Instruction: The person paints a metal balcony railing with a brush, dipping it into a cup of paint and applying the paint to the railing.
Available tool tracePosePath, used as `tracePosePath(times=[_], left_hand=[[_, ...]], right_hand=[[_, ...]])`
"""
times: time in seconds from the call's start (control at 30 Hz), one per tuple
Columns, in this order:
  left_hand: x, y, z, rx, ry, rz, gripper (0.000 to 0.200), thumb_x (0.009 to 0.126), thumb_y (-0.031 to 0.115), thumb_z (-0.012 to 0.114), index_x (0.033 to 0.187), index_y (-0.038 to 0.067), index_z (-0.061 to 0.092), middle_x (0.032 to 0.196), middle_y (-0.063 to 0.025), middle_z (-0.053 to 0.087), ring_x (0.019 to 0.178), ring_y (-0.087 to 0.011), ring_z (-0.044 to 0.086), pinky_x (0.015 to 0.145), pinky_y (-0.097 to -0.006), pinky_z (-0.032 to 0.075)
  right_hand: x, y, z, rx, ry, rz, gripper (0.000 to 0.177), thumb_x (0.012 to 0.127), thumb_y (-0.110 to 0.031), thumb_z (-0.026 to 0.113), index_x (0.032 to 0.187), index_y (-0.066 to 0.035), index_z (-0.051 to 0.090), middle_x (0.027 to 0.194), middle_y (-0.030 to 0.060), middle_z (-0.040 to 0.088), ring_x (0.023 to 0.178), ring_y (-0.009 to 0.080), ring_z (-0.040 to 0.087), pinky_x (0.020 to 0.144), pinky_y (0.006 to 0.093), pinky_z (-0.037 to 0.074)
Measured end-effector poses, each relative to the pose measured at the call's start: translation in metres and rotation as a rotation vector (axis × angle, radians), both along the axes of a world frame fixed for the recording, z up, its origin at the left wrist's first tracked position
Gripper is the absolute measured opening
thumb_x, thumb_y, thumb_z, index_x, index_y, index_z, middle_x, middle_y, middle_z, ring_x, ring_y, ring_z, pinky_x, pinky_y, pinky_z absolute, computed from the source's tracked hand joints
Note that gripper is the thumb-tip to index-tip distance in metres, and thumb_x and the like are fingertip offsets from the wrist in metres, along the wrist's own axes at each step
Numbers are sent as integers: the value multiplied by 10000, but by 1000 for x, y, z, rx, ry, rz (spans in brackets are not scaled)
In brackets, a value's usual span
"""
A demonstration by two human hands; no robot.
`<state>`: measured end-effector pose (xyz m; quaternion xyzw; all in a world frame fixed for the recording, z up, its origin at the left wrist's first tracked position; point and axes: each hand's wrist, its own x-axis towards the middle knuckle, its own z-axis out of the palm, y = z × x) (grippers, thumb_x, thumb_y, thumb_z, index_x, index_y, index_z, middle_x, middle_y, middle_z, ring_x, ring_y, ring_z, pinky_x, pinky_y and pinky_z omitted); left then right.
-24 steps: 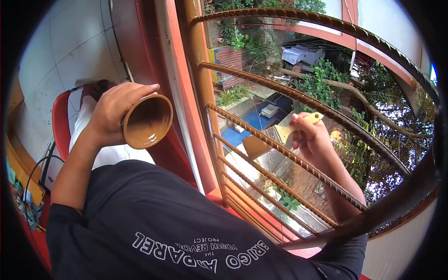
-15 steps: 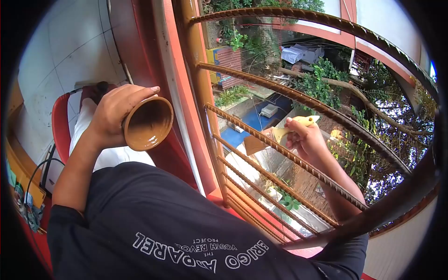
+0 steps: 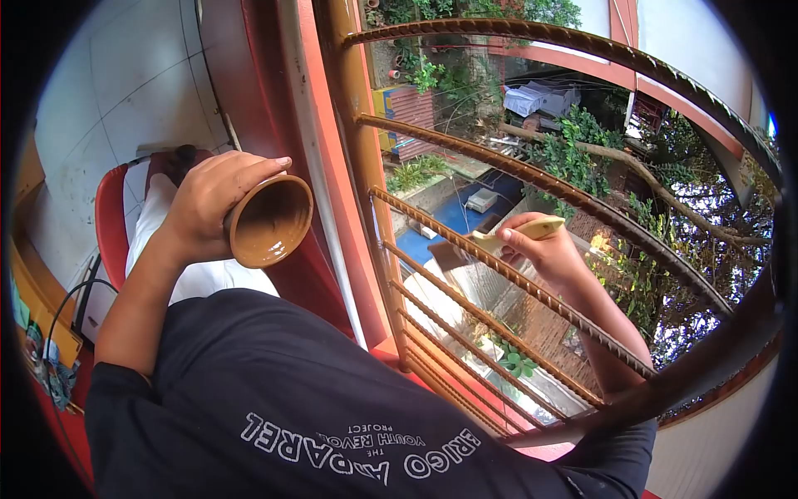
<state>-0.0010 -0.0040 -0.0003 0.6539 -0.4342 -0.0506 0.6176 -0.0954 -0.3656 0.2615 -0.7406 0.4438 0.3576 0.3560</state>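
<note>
My left hand [image 3: 208, 200] is wrapped round a brown cup [image 3: 271, 223] tilted toward me, with glossy brown liquid on its inner wall. Out past the railing, my right hand [image 3: 540, 249] grips a paintbrush [image 3: 542, 227] by its pale yellow handle. The brush's wide brown bristles point left, and it overlaps a ribbed metal bar [image 3: 532, 283] of the railing. My right forearm passes behind the lower bars. A thick brown post [image 3: 342, 75] carries the left ends of the bars, which look wet and shiny in places.
A red ledge and wall [image 3: 278, 100] run between the cup and the railing, with a thin white pipe [image 3: 337, 266] along them. Behind my left arm are a red chair [image 3: 110, 216] and a tiled floor [image 3: 125, 75]. Below the railing lie a yard, plants and a tree branch [image 3: 640, 166].
My right hand has turned the brush; its handle now lies across my fingers and its bristles have shifted slightly left. The cup has moved a little to the right in view.
</note>
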Motion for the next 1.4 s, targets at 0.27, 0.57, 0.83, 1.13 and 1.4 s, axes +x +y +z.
tracePosePath(times=[0.27, 0.57, 0.83, 1.13, 1.4], left_hand=[[-3, 1, -4, 18, -1, -2, 730, 627, 146, 865, 1277, 13, 562, 1060, -130, 691, 927, -322, 687, 802, -421, 535], [-6, -3, 3, 13, -18, -23, 748, 617, 159, 870, 1291, 42, 569, 1135, -127, 692, 932, -321, 693, 765, -409, 545], [-11, -4, 1, 24, -16, -3, 729, 617, 136, 861, 1275, 15, 571, 1051, -132, 693, 915, -321, 689, 789, -416, 539], [-12, -3, 1, 6, -17, -4, 715, 622, 134, 859, 1264, 14, 571, 1050, -132, 695, 908, -325, 687, 780, -418, 538], [-12, 22, 12, 29, -101, 11, 707, 630, 127, 860, 1265, 8, 573, 1047, -129, 704, 887, -319, 688, 776, -420, 542]], right_hand=[[9, -2, 4, 100, 58, 197, 187, 907, -163, 758, 998, -2, 733, 865, 41, 734, 779, 93, 678, 706, 266, 551], [-1, 3, -7, 114, 32, 427, 181, 911, -164, 752, 1011, -14, 739, 855, 49, 737, 758, 93, 665, 702, 265, 547], [-1, 7, -7, 130, 14, 492, 157, 910, -168, 756, 995, -37, 753, 865, 31, 744, 775, 78, 654, 715, 263, 538], [12, 6, 3, 196, -55, 637, 236, 912, -235, 764, 949, -4, 738, 847, 79, 734, 725, 120, 678, 659, 285, 569], [84, -62, 88, -338, -130, 466, 227, 937, -235, 730, 886, -27, 653, 725, 27, 656, 597, 69, 602, 477, 217, 472]])
